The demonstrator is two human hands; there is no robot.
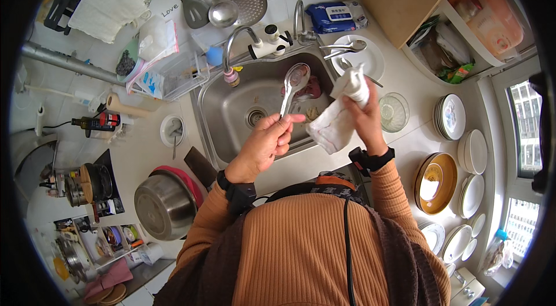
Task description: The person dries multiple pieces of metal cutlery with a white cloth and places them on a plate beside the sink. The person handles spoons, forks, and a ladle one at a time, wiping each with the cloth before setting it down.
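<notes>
My left hand (267,141) grips the handle of a shiny, pale serving spoon (298,75); I cannot tell whether it is metal or clear plastic. The spoon points away from me over the stainless steel sink (226,106), its bowl end uppermost. A folded white cloth (334,128) is bunched in my right hand (367,110), to the right of the spoon and apart from it. Beyond that hand, a white plate (371,56) on the counter carries several metal spoons (354,46). Close by on the right stands a clear glass bowl (394,111).
A curved faucet (230,52) reaches over the sink, where a reddish cloth (310,89) lies. Stacked plates (451,117) and brown bowls (435,183) line the right counter. At left are a small white bowl (172,131) and an upturned steel pot (165,206). Utensils hang above, including a ladle (223,13).
</notes>
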